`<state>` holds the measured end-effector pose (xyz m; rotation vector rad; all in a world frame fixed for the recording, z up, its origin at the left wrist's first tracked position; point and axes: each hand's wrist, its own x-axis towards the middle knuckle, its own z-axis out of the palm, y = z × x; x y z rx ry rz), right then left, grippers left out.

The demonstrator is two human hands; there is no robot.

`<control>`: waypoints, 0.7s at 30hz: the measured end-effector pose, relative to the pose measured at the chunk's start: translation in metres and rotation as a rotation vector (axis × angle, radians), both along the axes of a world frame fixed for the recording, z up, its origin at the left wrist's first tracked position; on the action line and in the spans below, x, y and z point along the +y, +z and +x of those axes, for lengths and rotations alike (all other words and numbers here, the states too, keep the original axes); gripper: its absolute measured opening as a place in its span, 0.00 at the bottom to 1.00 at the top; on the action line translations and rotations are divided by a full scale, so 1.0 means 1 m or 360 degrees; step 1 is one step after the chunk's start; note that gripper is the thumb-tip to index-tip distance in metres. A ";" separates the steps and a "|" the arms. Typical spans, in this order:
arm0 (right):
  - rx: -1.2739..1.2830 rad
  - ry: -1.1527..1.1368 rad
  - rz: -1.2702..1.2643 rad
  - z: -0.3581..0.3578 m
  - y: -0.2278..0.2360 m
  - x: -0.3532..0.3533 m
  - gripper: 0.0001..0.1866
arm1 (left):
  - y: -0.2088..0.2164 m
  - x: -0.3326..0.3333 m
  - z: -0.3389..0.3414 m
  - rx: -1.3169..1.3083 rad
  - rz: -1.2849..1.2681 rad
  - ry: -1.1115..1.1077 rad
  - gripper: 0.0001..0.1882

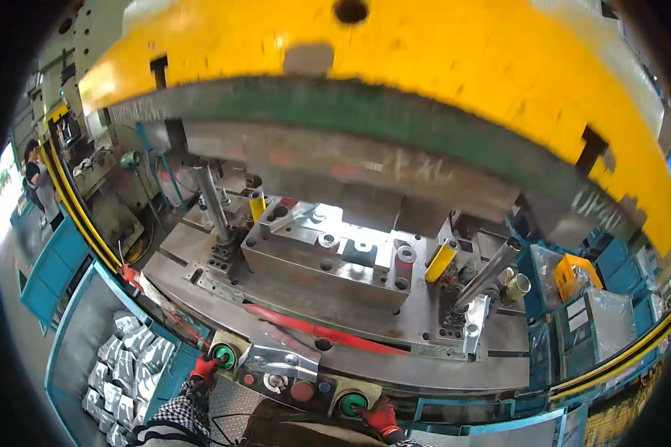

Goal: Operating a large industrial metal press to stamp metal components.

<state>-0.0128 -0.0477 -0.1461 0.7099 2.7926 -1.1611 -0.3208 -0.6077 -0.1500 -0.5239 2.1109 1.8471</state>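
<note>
My left hand [204, 369], in a red glove with dark fingertips, reaches onto the round green push button [224, 357] at the left end of a control panel. My right hand [381, 417], gloved alike, has its fingers stretched onto a second green button [353, 404] at the right end. Neither hand grips anything. Between them a shiny stamped metal part [285, 362] lies across the panel, beside a red knob [302, 391]. Beyond the panel, a bright sheet metal piece [361, 237] sits on the lower die [328, 277], partly hidden under the slightly blurred upper die [335, 167].
A yellow press slide [425, 45] hangs over the die. Steel guide posts [213, 205] and yellow cylinders [441, 261] rise from the bed. Another metal part [476, 328] leans at the right. Left stands a blue bin [61, 357] of stamped parts; a person [41, 179] is farther off.
</note>
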 end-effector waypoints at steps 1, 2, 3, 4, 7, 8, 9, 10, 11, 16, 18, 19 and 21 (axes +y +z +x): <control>-0.0012 -0.0071 -0.0038 -0.002 0.015 -0.011 0.52 | 0.001 -0.012 0.008 -0.0008 -0.0044 0.0028 0.27; -0.0021 -0.0177 -0.0062 -0.001 0.032 -0.016 0.53 | 0.003 -0.013 0.009 -0.0012 -0.0072 0.0020 0.27; -0.0016 -0.0123 0.0052 -0.004 0.026 -0.016 0.53 | 0.003 -0.014 0.010 -0.0034 -0.0105 0.0013 0.26; -0.0007 -0.0140 0.0190 0.005 0.010 -0.004 0.54 | 0.006 0.009 -0.004 -0.0045 -0.0102 -0.0055 0.26; 0.0022 -0.0131 0.0162 0.002 0.010 -0.011 0.54 | 0.009 0.001 0.004 -0.0077 -0.0132 -0.0030 0.27; 0.0012 -0.0131 0.0142 0.001 0.012 -0.014 0.54 | 0.008 -0.005 0.008 -0.0063 -0.0122 -0.0020 0.27; 0.0000 -0.0130 0.0120 0.000 0.014 -0.017 0.55 | 0.006 -0.011 0.010 -0.0013 -0.0090 -0.0020 0.28; -0.0039 -0.0128 0.0158 0.000 0.011 -0.015 0.55 | 0.004 -0.011 0.009 0.0012 -0.0093 -0.0027 0.28; -0.0079 -0.0140 0.0199 0.003 0.004 -0.011 0.55 | 0.003 -0.005 0.005 0.0039 -0.0093 -0.0048 0.29; -0.0171 -0.0183 0.0082 0.011 -0.013 0.000 0.53 | 0.008 0.001 -0.027 -0.0081 -0.0344 -0.0322 0.28; -0.0192 -0.0122 -0.0020 0.002 0.013 -0.007 0.52 | 0.022 -0.030 -0.039 -0.0234 -0.0819 -0.0703 0.28; -0.0161 -0.0056 -0.0075 -0.004 0.036 -0.014 0.51 | 0.039 -0.054 -0.049 -0.0310 -0.1168 -0.0957 0.29; -0.0071 -0.0004 -0.0165 -0.009 0.054 -0.015 0.52 | 0.089 -0.047 -0.102 -0.0219 -0.1578 -0.1483 0.31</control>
